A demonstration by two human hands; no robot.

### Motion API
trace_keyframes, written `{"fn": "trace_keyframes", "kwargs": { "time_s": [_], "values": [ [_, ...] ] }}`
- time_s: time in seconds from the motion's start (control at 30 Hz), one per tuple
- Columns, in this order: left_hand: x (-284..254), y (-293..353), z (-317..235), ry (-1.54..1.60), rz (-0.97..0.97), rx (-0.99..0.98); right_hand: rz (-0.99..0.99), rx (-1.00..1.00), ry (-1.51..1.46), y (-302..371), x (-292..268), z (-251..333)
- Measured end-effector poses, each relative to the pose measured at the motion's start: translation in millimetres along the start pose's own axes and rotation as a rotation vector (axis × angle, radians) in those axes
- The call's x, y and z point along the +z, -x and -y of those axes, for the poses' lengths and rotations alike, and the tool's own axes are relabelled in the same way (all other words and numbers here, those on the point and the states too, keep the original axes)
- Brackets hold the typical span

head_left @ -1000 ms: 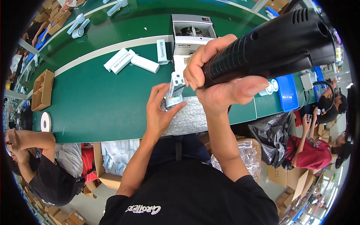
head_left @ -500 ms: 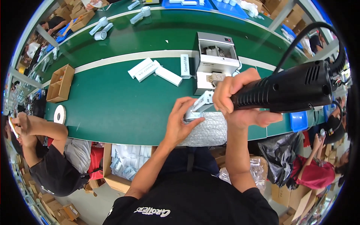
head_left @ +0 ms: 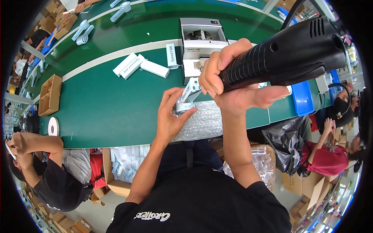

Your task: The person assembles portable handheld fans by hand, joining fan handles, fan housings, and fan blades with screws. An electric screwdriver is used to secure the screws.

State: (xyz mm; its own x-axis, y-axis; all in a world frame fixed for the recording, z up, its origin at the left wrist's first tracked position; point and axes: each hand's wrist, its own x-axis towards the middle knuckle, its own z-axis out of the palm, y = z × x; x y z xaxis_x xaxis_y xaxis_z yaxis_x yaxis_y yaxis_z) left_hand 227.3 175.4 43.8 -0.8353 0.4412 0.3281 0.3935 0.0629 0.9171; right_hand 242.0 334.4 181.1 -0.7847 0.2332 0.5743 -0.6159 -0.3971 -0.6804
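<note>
My right hand (head_left: 229,75) is wrapped round the ribbed grip of a black corded electric screwdriver (head_left: 289,54). Its tip is hidden behind my fingers, so I cannot tell whether it touches anything. My left hand (head_left: 169,118) holds a pale handheld fan (head_left: 189,91) between thumb and fingers, its round end low and its handle slanting up beside my right hand. Under the fan lies a silvery bubble-wrap sheet (head_left: 208,122) at the table's front edge. Just beyond stands a grey metal screw feeder (head_left: 203,42), partly covered by my right hand.
Several white oblong casings (head_left: 130,66) lie left of the feeder on the green table (head_left: 108,105). A cardboard tray (head_left: 50,95) and white tape roll (head_left: 53,126) are at far left. A blue bin (head_left: 302,99) sits right. A box of wrapped parts (head_left: 128,159) stands below. Co-workers flank me.
The whole view has shifted, so the table, feeder and both hands appear further left and higher. My grip on the fan and on the screwdriver stays the same.
</note>
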Motion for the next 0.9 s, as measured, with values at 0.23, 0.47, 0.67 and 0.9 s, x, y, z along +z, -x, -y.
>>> {"fn": "trace_keyframes", "kwargs": {
  "time_s": [0.23, 0.47, 0.67, 0.9],
  "values": [
    [0, 2, -1, 0.003, -0.011, 0.002, -0.031, 0.087, 0.215, 4, 5, 1],
    [0, 2, 2, -0.029, -0.011, 0.004, -0.059, 0.063, -0.048, 8, 12, -4],
    [0, 1, -4, -0.029, -0.005, -0.022, -0.069, -0.056, 0.139, 11, 1, -5],
    [1, 2, -2, -0.025, -0.040, -0.007, 0.005, -0.182, -0.023, 9, 0, -9]
  ]
}}
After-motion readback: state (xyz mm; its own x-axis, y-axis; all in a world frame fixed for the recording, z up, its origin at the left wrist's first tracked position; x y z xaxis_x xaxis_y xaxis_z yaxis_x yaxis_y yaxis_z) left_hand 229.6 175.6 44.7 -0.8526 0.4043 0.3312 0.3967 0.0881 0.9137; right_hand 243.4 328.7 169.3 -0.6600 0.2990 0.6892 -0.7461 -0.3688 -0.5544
